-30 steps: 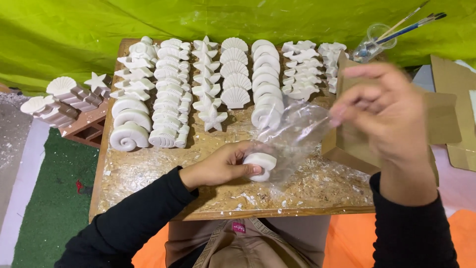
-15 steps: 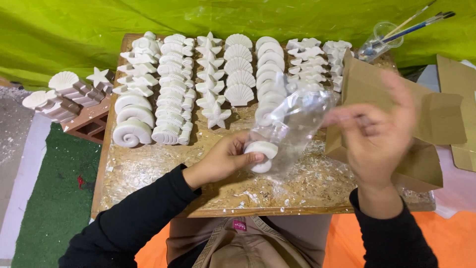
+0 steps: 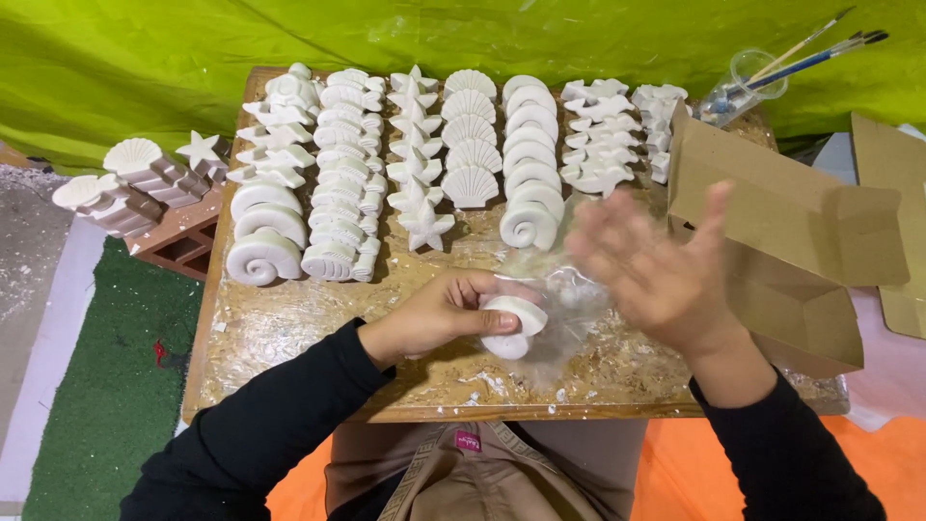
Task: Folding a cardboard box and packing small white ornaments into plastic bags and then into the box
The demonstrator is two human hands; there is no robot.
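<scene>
L hand [image 3: 439, 314] clamped on white plaster snail [image 3: 511, 326] at clear plastic bag [image 3: 569, 299], desk [image 3: 318, 328] centre-front; R hand [image 3: 656, 265] open, fingers spread, blurred, over bag. Risk: thin bag slips/tears on snail's edge, snail could drop & chip

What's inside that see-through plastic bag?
The clear bag lies crumpled on the board. The left hand presses a white snail-shaped cast at its mouth; whether it is inside is unclear. The right hand covers the bag's far side.

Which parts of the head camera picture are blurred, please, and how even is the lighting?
Head view: the open right hand is motion-blurred, the left hand gripping the white plaster spiral shell is sharp; lighting is soft and even, with mild glare on the crinkled clear plastic bag.
</scene>
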